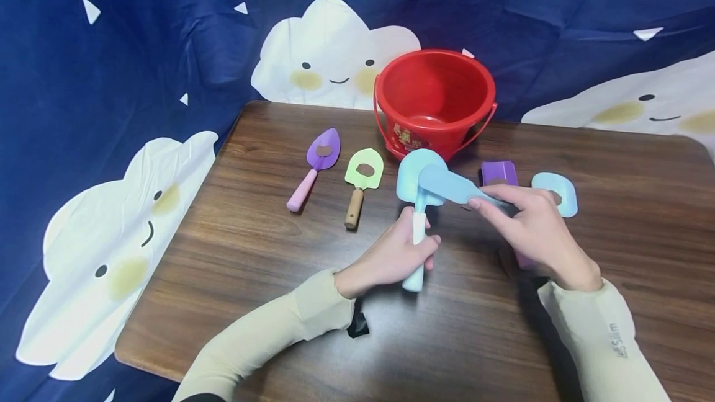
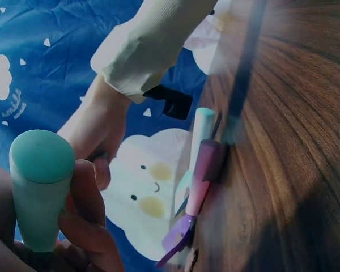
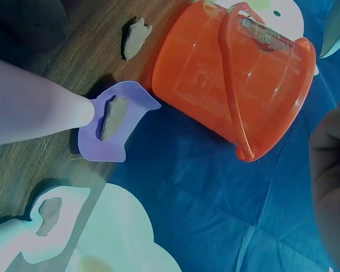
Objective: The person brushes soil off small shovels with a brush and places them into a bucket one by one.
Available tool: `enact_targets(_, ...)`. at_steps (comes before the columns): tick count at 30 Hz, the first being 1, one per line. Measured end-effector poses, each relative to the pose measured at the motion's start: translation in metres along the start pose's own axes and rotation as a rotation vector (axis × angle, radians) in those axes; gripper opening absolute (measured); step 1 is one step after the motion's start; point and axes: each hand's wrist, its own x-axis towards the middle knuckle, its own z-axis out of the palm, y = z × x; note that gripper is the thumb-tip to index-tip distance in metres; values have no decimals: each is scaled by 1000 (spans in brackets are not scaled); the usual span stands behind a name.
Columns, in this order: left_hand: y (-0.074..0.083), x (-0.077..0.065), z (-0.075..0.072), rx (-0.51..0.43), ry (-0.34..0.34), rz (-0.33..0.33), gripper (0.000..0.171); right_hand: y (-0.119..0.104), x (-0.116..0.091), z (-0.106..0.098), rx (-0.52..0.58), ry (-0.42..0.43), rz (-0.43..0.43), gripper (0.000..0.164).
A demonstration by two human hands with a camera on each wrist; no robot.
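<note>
The brown bench [image 1: 223,253] carries a red bucket [image 1: 436,101] by its far edge; leftward, purple trowel [image 1: 314,171], green shovel [image 1: 359,189]; rightward, violet scoop [image 1: 499,172], blue shovel [image 1: 567,194].

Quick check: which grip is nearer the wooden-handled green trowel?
Left. In the head view, the left grip sits just below and right of the green trowel; the right grip is much farther right.

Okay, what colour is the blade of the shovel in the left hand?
The blade is light blue; the head view shows it best.
</note>
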Motion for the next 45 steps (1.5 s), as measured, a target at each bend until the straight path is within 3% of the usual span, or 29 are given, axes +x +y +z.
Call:
enact_targets(7, -3, 2, 0, -26, -5, 39, 16, 1, 2, 1, 25, 37, 16, 25)
enact_targets(15, -3, 2, -1, -25, -23, 27, 16, 2, 4, 1, 31, 25, 66, 27)
enact_targets(30, -4, 7, -4, -28, -4, 23, 16, 3, 11, 4, 36, 84, -30, 32)
enact_targets(37, -4, 12, -5, -95, -25, 8, 16, -1, 11, 3, 19, -21, -51, 31)
enact_targets(45, -3, 12, -6, -72, -46, 17, 8, -1, 12, 2, 27, -74, -39, 30)
